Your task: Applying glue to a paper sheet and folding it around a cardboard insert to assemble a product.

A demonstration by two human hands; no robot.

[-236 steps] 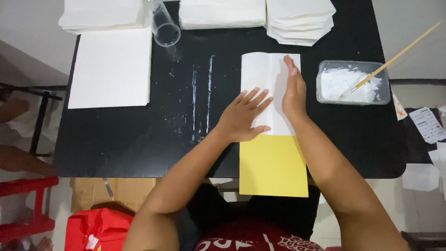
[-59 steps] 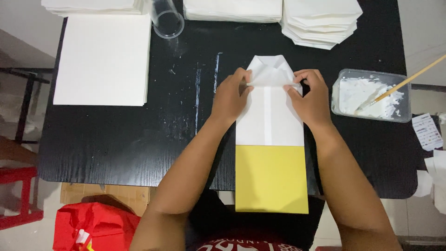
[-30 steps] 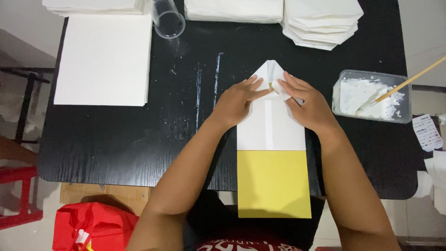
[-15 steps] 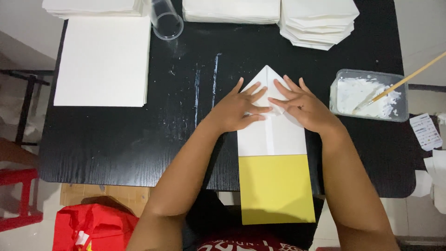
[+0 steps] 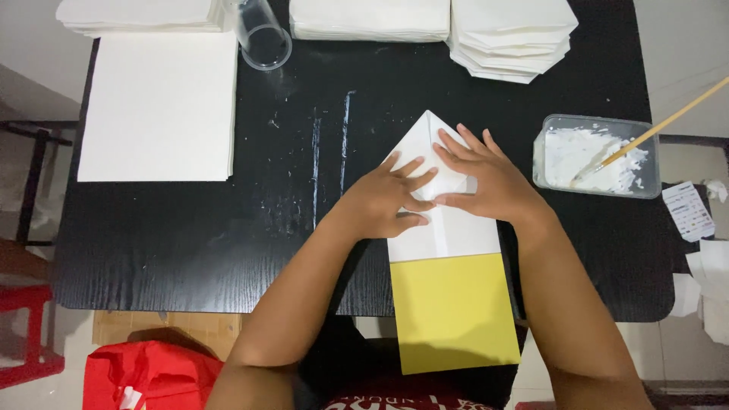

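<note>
A long paper (image 5: 448, 250), white in its upper part and yellow below, lies lengthwise on the black surface (image 5: 190, 228), its top folded to a point and its yellow end hanging over the near edge. Both hands lie flat on the folded white top: the left hand (image 5: 383, 201) on the left flap and the right hand (image 5: 486, 182) on the right flap, fingers (image 5: 456, 144) spread and released, grasping nothing, only pressing down. The fingertips of the two hands come close together over the middle crease. Just right of the right hand stands a clear tub (image 5: 596, 156) of white paste with a wooden stick (image 5: 668, 121) leaning in it. Up behind the paper's point sit stacks of folded white pieces (image 5: 512, 34) and another white stack (image 5: 368, 17). To the left, well apart, a pile of white sheets (image 5: 159, 102) lies flat, with a clear cup (image 5: 262, 34) on its side near its top corner. White smears (image 5: 330, 159) streak the surface between the sheets and the hands.
</note>
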